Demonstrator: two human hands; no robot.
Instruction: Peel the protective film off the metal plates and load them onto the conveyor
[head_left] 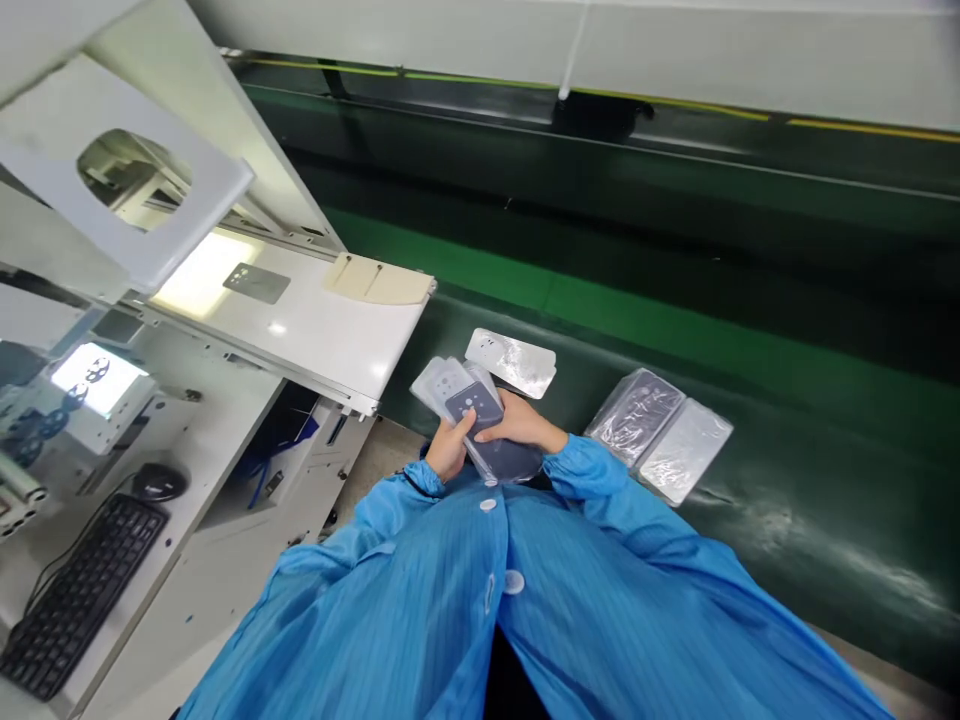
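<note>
Dark grey and clear plastic-looking panels, a fanned stack (506, 460), held close in front of the blue coat (420, 590); clock bearings below are from the hands.

Left hand (448, 448): clamped on the stack's near-left edge, thumb on the upper face, probably to stop the pieces sliding. Its fingers underneath are hidden. Right hand (523, 420): closed over the stack's right side, fingers across the dark face. Two-sided hold likely because the pieces look thin and slick; the uneven fan leaves several edges separately reachable.

Toward 1 o'clock, near the right hand: loose silvery panels (517, 365), lying flat on the dark green bench (795, 480). At 3 o'clock: a dark wrapped pile (636, 415) beside a silver wrapped pile (682, 455), perhaps sorted by kind, within easy reach.

At 10 o'clock, well apart: one grey panel (256, 284) on the white shelf (337, 335), at the edge of the lit patch.
</note>
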